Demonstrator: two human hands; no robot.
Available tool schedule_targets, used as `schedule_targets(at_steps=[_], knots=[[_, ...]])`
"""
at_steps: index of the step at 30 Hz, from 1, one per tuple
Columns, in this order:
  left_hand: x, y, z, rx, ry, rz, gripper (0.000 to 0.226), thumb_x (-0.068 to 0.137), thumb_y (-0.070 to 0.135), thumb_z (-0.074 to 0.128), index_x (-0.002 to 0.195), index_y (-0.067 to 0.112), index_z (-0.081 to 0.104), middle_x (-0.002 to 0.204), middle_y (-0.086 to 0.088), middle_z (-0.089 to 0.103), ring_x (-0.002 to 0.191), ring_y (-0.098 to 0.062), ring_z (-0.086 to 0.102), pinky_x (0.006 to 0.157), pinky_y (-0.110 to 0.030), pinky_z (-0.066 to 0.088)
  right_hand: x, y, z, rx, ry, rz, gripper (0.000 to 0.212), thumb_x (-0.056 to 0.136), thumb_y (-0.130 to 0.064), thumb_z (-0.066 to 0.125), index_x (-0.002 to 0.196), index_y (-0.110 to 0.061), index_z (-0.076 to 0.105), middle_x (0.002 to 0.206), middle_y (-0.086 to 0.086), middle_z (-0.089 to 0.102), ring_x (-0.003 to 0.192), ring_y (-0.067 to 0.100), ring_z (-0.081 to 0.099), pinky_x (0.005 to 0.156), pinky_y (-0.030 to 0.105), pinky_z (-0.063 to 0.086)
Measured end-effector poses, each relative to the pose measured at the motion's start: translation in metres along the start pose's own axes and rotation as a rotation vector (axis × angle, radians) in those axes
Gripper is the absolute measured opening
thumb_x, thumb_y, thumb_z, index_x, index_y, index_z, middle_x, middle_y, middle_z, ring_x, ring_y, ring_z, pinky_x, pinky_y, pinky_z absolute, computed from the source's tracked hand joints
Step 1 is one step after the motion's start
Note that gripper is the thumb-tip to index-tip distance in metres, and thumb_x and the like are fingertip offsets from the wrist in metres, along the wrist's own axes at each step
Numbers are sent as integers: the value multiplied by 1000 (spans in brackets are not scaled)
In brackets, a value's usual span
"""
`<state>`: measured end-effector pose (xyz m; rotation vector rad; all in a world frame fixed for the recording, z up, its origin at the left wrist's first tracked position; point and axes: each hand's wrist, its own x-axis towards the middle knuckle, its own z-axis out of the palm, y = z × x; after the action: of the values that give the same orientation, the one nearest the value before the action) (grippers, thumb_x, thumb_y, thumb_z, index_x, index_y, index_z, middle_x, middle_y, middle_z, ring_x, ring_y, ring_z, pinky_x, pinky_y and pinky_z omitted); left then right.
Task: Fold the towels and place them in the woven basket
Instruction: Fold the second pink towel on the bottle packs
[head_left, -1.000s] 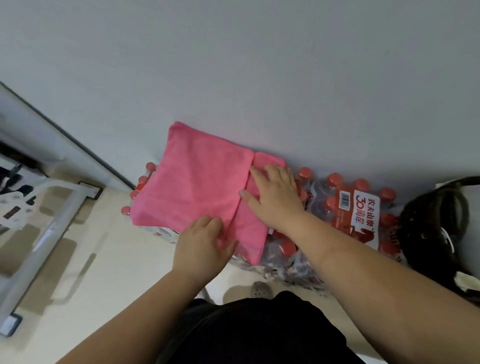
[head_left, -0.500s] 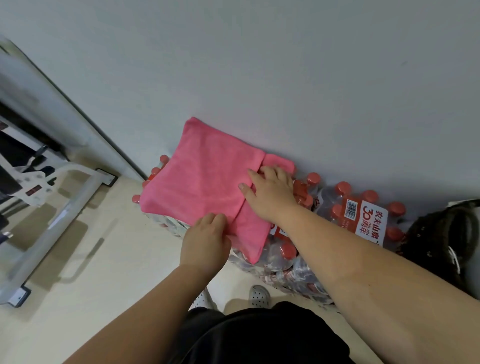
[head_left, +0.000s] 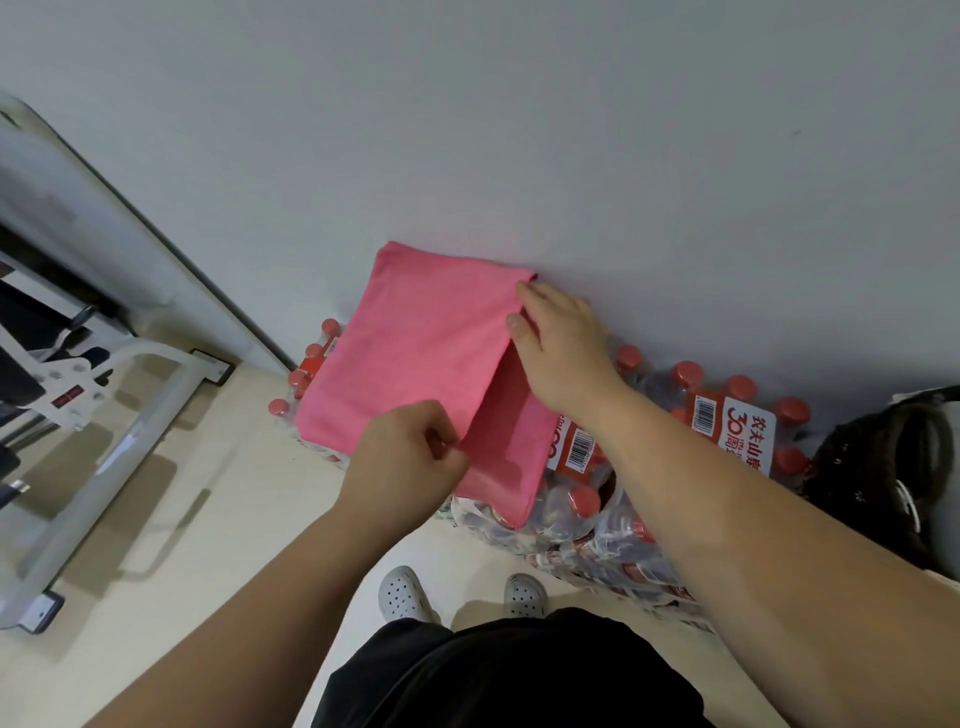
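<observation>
The pink towel (head_left: 415, 364) lies on the left end of the bottle packs (head_left: 727, 415), its far edge against the wall (head_left: 519, 130), with open floor (head_left: 208, 519) to the left. Its long axis runs from the wall toward the person. The left hand (head_left: 405, 457) pinches the top flap's near corner and the right hand (head_left: 566, 353) pinches its far corner.

A plain grey wall (head_left: 519, 130) meets a pale beige floor (head_left: 208, 545).

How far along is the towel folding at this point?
Done: the pink towel, lying on packs of bottled water, has one layer doubled over. In hand: the left hand and right hand pinch that layer's edge mid-fold. Left: finishing the fold and placing it in the basket; none clearly visible.
</observation>
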<state>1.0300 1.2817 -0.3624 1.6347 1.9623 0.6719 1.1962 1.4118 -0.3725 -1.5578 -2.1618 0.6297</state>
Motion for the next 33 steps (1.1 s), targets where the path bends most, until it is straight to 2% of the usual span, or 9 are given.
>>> schedule_targets(at_steps=[4,9,12,15,17,24,26,30,33], knots=[[-12,16,7,34,-96,121,13,65,9,62,69,21,61,58,10,54,59,-6,51,53,-27,42,-15,17,-10,44,61,29,51,103,-39,42,149,-15,44,154,5,42,139,29,34,116,41,25],[-15,0,55,93,-249,53,23,73,4,57,86,20,69,72,8,58,70,-18,53,61,-29,42,-33,45,8,-209,-318,160,64,101,-48,41,158,-26,21,163,-4,21,148,27,16,117,50,20],[-15,-5,65,121,-226,50,28,76,3,55,90,21,72,77,11,54,73,-16,50,65,-25,37,-39,51,12,-260,-319,115,68,100,-49,42,159,-28,15,164,-7,18,148,25,13,117,51,18],[-13,-2,62,123,-257,48,26,74,4,56,87,20,72,75,9,58,75,-20,58,66,-28,44,-39,50,10,-252,-313,122,66,100,-47,42,158,-28,16,164,-6,19,148,25,14,117,50,18],[-14,1,54,132,-262,42,21,71,7,59,83,21,70,72,8,61,72,-21,59,64,-29,47,-37,46,4,-199,-273,136,64,101,-47,42,158,-27,21,163,-5,22,148,26,17,117,50,19],[-28,20,29,63,-142,143,11,66,14,62,71,24,62,60,12,56,58,-5,52,52,-22,39,-47,35,-23,27,153,25,52,101,-39,48,147,-16,46,152,3,45,141,23,35,118,43,29],[-29,21,41,82,-186,125,9,68,15,60,73,22,62,62,10,57,60,-9,53,55,-27,44,-48,41,-19,-53,65,76,55,100,-43,47,149,-17,43,154,2,41,142,26,33,117,47,28],[-21,6,73,159,-339,61,7,79,17,55,79,19,61,70,6,58,69,-23,54,61,-32,46,-51,54,-2,-269,-290,184,69,97,-53,46,156,-22,27,162,-2,23,146,31,20,115,53,22],[-17,4,77,154,-363,55,12,80,31,58,77,19,60,71,3,63,70,-24,58,61,-32,48,-54,55,4,-295,-257,189,70,97,-57,43,155,-22,26,162,2,21,146,33,18,114,54,22]])
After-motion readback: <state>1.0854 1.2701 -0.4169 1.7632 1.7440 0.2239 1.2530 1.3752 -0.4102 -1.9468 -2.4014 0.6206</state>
